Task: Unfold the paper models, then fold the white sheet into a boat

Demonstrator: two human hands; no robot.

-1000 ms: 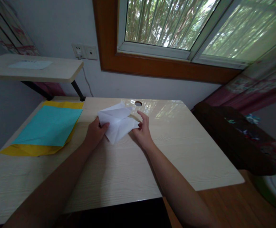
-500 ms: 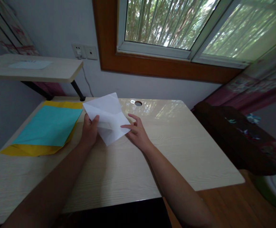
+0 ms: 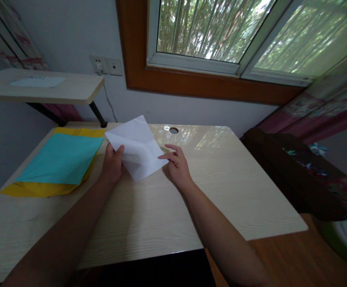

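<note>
A creased sheet of white paper (image 3: 140, 145) is held up over the desk, one corner pointing toward me. My left hand (image 3: 112, 163) grips its left edge, thumb on top and the other fingers hidden beneath. At the right corner, my right hand (image 3: 177, 165) pinches the paper, with the index finger on the upper face and the thumb out of sight under it. Another finger of that hand stretches out above the corner, off the sheet. Faint fold lines and a shaded bend run across the paper.
Left on the desk (image 3: 236, 191) lies a turquoise sheet (image 3: 61, 159) over a yellow one (image 3: 38, 189). Behind them stands a raised shelf (image 3: 80, 85) on dark legs, bearing a pale sheet (image 3: 37, 81). A round cable hole (image 3: 173, 130) sits near the wall.
My right hand has shifted slightly right, with the paper's right corner still in its fingers. The sheet has tilted a little; my left hand stays almost in place.
</note>
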